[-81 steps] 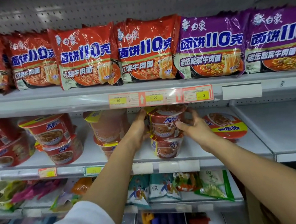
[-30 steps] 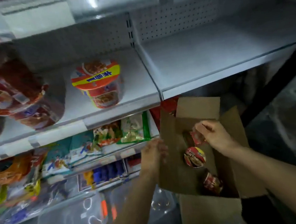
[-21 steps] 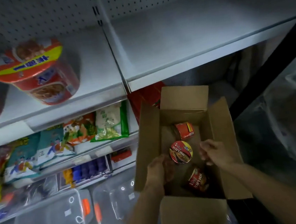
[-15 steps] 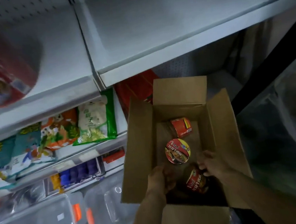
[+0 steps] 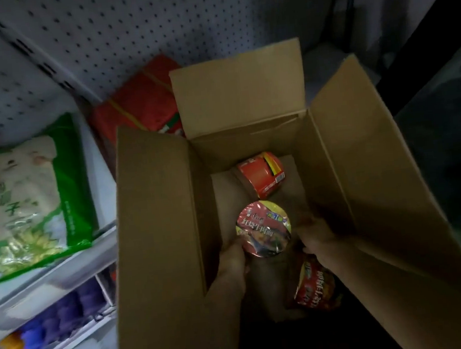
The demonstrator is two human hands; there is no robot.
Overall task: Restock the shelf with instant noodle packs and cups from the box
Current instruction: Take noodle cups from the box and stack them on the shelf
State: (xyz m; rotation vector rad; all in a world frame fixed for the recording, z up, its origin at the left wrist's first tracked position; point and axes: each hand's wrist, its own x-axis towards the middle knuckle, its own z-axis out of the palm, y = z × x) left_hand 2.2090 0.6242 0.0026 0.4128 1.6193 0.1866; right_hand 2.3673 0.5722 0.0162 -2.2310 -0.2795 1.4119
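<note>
We stand close against a dim pegboard-backed shelf [image 5: 49,265], where a green bag [image 5: 29,199] lies at the left and a red pack [image 5: 138,107] is wedged behind the open cardboard box [image 5: 156,237]. Our left hand [image 5: 232,261] and right hand [image 5: 318,236] reach deep inside, flanking an upright cup [image 5: 263,229] so it can rise level between them. The left touches its rim; we cannot tell how firm either grip is. A second cup [image 5: 262,175] lies tipped at the far end, and a third [image 5: 315,288] leans under our right wrist.
</note>
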